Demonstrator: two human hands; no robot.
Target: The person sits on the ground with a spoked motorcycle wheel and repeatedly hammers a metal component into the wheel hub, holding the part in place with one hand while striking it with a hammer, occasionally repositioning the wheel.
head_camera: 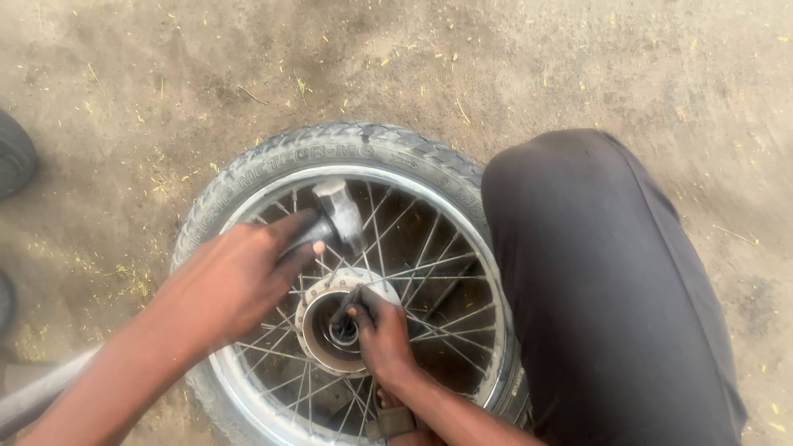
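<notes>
1. Background: bare, dusty ground (512, 66) scattered with bits of straw. A spoked motorcycle wheel (273, 165) lies flat on it, its tyre tread towards the top of the view.
2. Landmark: the metal hub (318, 291) at the centre of the wheel, open side up. All places below are given from this hub.
3. Your right hand (382, 330) rests on the near-right rim of the hub, fingers closed around a short dark rod-like tool (347, 304) whose tip enters the hub's bore. The rod's long axis is tilted, rising from the bore towards the upper right; what kind of tool it is cannot be told.
4. Your left hand (239, 277) is left of the hub, fist closed on the dark handle of a hammer (337, 211). The handle runs up and to the right; the grey head hangs over the spokes, just beyond the hub's far rim.
5. Key relation: the hammer head lies above and slightly left of the rod's upper end, near it but apart. The right hand is the nearer hand to the hub.
6. Your dark-trousered knee (603, 281) covers the wheel's right side.
</notes>
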